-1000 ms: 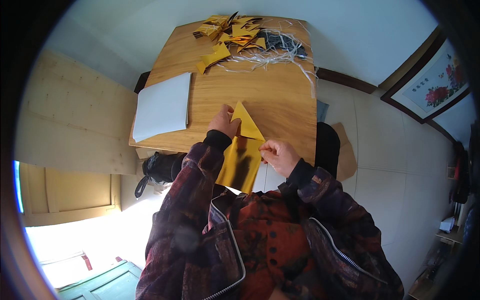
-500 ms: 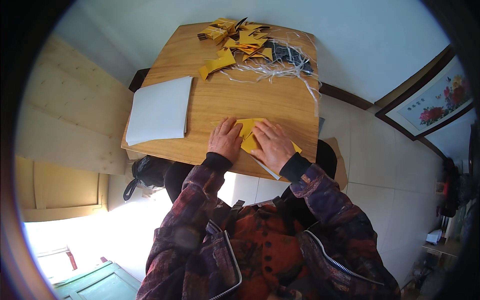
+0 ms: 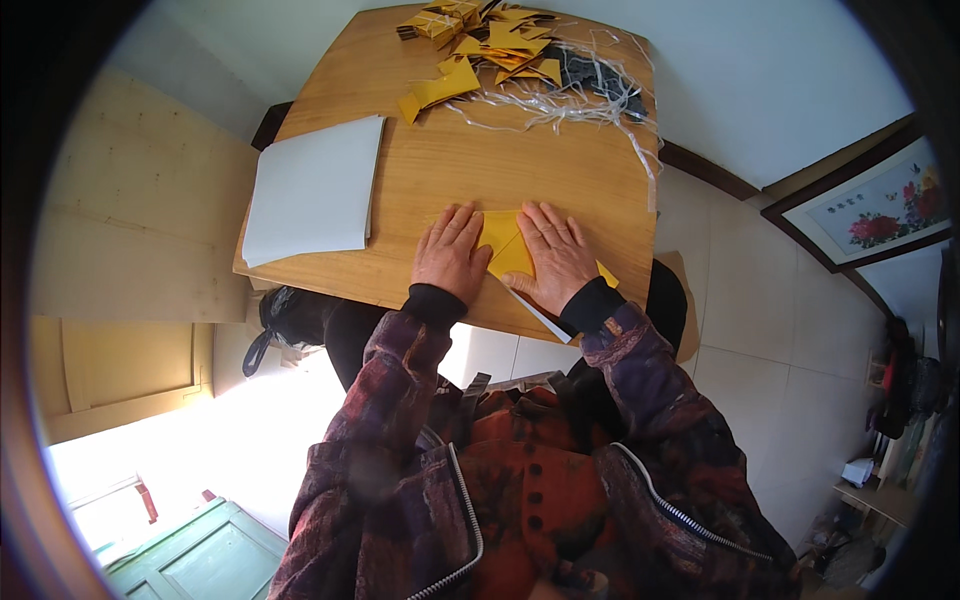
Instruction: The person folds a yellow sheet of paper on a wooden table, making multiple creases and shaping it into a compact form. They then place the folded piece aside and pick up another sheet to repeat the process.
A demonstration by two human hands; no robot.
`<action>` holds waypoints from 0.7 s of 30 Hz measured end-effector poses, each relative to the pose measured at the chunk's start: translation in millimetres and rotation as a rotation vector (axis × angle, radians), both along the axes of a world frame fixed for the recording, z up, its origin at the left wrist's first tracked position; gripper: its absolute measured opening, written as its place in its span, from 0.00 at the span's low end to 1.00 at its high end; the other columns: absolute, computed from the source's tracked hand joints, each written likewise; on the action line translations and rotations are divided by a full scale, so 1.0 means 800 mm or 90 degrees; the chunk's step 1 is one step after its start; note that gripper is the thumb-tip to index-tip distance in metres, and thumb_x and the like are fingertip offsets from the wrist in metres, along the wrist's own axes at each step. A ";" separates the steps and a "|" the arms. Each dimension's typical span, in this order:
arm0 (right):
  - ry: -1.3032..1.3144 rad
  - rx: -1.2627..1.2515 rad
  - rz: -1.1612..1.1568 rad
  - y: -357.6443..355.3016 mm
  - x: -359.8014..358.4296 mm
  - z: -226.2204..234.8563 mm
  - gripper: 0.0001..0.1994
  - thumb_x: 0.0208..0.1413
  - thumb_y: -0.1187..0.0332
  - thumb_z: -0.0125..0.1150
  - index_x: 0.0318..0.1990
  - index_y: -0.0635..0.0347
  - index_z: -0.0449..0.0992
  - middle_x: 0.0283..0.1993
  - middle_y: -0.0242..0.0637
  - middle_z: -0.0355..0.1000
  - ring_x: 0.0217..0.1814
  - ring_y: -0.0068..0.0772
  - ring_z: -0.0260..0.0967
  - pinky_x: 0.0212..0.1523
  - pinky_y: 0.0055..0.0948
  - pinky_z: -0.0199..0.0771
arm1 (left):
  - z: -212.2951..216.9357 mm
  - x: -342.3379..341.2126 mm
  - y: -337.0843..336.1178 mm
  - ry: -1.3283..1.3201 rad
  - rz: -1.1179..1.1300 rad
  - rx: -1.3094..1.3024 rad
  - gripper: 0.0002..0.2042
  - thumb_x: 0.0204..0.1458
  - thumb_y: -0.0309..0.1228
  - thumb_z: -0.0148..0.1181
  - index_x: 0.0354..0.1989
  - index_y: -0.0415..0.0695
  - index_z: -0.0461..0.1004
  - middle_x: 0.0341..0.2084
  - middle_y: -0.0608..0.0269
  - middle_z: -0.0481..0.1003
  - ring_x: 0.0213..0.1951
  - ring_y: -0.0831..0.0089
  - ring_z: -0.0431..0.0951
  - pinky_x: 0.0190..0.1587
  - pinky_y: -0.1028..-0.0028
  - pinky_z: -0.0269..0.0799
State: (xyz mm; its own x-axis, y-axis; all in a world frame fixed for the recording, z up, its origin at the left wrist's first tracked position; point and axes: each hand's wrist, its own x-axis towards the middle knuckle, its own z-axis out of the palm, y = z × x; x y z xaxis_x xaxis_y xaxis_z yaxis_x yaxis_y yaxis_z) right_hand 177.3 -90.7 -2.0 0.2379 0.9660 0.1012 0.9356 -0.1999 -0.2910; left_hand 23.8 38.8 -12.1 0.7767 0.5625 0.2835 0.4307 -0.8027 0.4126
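Observation:
A sheet of gold paper (image 3: 502,232) with a white underside lies partly folded near the table's front edge. My left hand (image 3: 450,250) rests flat on its left part, fingers stretched forward. Pressed flat on the right part is my right hand (image 3: 555,258), its thumb pointing in toward the middle. Between the hands a diagonal crease shows on the gold face. A white strip of the sheet sticks out below my right palm, over the table's edge. Both palms hide much of the paper.
To the left lies a stack of white-backed sheets (image 3: 312,192). Folded gold paper pieces (image 3: 510,45) are heaped at the far side, with a tied bundle (image 3: 440,22) among them. White plastic strings (image 3: 570,108) tangle beside a dark grey item (image 3: 600,82). A black bag (image 3: 290,318) is below the table's left.
My hands have flattened and spread slightly apart on the gold paper, showing more of its creased face. The view has tilted, so the table sits higher in the picture.

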 end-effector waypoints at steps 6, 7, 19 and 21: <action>0.011 0.027 0.009 -0.004 0.017 -0.003 0.37 0.56 0.45 0.54 0.66 0.61 0.57 0.72 0.41 0.50 0.75 0.43 0.42 0.71 0.47 0.42 | 0.000 0.001 0.002 0.030 0.009 -0.019 0.24 0.53 0.39 0.57 0.59 0.45 0.68 0.63 0.61 0.64 0.66 0.61 0.58 0.66 0.59 0.53; 0.023 0.009 0.000 -0.012 0.020 -0.001 0.36 0.56 0.48 0.56 0.66 0.61 0.58 0.72 0.41 0.51 0.75 0.42 0.44 0.71 0.46 0.43 | 0.001 0.000 0.002 0.023 0.010 -0.003 0.24 0.53 0.39 0.57 0.59 0.46 0.68 0.63 0.62 0.63 0.67 0.61 0.58 0.66 0.59 0.52; 0.024 0.103 -0.026 -0.107 -0.018 -0.006 0.27 0.53 0.62 0.60 0.60 0.60 0.65 0.68 0.38 0.57 0.72 0.41 0.49 0.69 0.46 0.47 | -0.011 0.033 0.011 -0.073 -0.314 -0.049 0.16 0.52 0.26 0.59 0.51 0.44 0.73 0.56 0.55 0.70 0.60 0.55 0.67 0.62 0.62 0.62; 0.032 0.100 -0.027 -0.110 -0.016 -0.006 0.27 0.53 0.61 0.60 0.60 0.60 0.66 0.68 0.38 0.57 0.72 0.41 0.49 0.69 0.46 0.47 | -0.011 0.031 0.016 -0.064 -0.336 -0.085 0.19 0.51 0.29 0.60 0.53 0.45 0.72 0.58 0.53 0.68 0.62 0.53 0.65 0.63 0.61 0.60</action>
